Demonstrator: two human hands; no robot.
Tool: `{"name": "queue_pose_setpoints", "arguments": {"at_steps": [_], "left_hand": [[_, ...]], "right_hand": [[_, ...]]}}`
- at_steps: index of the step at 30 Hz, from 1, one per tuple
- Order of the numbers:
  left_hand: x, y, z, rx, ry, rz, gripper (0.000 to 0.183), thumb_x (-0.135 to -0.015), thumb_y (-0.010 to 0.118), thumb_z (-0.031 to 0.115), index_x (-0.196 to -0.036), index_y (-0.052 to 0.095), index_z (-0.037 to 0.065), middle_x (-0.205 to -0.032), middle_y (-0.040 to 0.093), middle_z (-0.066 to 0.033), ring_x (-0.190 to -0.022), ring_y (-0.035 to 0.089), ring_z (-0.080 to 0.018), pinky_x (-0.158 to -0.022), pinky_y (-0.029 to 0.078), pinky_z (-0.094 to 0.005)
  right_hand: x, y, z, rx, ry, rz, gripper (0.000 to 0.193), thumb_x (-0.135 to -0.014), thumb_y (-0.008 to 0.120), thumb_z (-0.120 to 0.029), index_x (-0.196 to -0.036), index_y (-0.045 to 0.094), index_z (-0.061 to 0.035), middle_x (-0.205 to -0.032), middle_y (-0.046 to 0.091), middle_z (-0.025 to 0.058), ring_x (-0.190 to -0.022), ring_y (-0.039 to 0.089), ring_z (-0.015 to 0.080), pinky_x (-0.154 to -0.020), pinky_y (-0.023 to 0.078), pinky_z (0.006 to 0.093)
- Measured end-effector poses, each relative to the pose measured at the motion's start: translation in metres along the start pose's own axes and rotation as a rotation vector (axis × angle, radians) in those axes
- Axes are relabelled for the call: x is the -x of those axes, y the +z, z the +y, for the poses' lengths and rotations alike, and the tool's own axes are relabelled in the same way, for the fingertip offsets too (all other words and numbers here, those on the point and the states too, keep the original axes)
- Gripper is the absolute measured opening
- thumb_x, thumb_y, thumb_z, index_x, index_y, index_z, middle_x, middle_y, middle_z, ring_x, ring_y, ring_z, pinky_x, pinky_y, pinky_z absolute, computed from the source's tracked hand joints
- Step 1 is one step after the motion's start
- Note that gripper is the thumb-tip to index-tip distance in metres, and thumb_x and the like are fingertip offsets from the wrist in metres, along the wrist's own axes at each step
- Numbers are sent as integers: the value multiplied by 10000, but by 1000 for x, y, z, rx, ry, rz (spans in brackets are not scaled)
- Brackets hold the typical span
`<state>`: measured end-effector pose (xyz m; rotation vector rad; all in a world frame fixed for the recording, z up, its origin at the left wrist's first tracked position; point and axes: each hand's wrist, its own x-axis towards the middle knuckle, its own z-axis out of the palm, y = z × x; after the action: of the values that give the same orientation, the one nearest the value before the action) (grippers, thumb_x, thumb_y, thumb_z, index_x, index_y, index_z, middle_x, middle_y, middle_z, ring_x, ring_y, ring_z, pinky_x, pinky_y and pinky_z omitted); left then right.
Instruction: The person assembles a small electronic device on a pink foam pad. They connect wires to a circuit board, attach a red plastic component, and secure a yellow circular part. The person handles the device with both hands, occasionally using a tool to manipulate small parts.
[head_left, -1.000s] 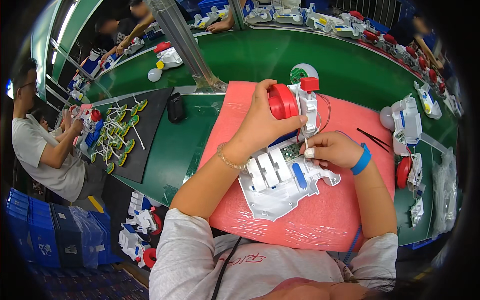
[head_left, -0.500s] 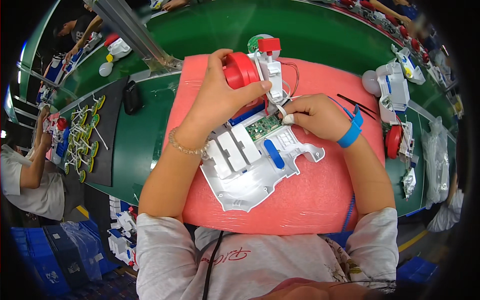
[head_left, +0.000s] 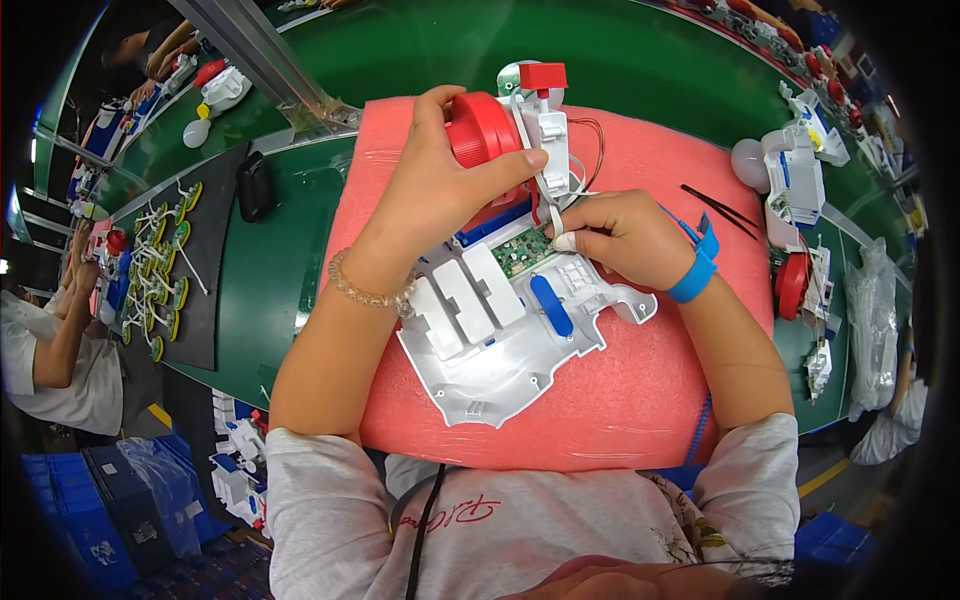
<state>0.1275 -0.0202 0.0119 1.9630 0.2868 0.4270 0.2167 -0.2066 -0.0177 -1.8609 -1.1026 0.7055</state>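
Note:
My left hand [head_left: 440, 180] is closed around a ribbed red round part [head_left: 482, 130] and the tall white plastic piece [head_left: 549, 150] beside it, which carries a red block [head_left: 543, 77]. Those parts stand tilted above the far end of a white plastic shell [head_left: 485, 385]. With thumb and fingertips, my right hand [head_left: 635, 235] pinches a white flat cable [head_left: 557, 212] at the edge of a green circuit board [head_left: 522, 254] in the shell. My fingers cover the cable's end. A blue oval part [head_left: 551, 306] sits in the shell near the board.
Pink foam [head_left: 640, 400] lies under the work. Black tweezers [head_left: 722, 208] rest on its right side. Small green-and-yellow parts with white leads [head_left: 160, 265] lie on a dark mat at left. Similar white assemblies [head_left: 795, 175] and plastic bags [head_left: 873, 330] are at right. Other people work nearby.
The view has shifted slightly. My right fingers have moved a little left with the cable, closer to the board; my left hand keeps its hold on the red part.

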Motion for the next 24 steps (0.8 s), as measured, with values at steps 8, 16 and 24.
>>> {"name": "queue_pose_setpoints", "arguments": {"at_steps": [8,16,24], "left_hand": [[0,0,-2,11,-1,-9,869,-650,765,332,-1260,271,-41,-1173,450,-182,-1031,513,-223,-834,461,-296],[1,0,-3,-20,21,-7,878,-652,763,330,-1266,264,-52,-1192,440,-186,-1044,510,-232,-839,459,-299],[3,1,1,-48,37,-19,861,-650,762,329,-1257,276,-40,-1170,453,-177,-1038,509,-235,-832,463,-305]], "right_hand": [[-1,1,4,50,-130,7,176,-768,591,-58,-931,648,-29,-791,639,89,-676,593,154,-626,467,264],[-2,-1,3,117,-175,-8,146,-765,625,-63,-899,655,-14,-792,640,93,-707,602,172,-656,468,276],[0,1,0,330,-331,34,151,-729,593,-38,-869,651,-36,-777,624,114,-709,603,248,-663,474,322]]}}
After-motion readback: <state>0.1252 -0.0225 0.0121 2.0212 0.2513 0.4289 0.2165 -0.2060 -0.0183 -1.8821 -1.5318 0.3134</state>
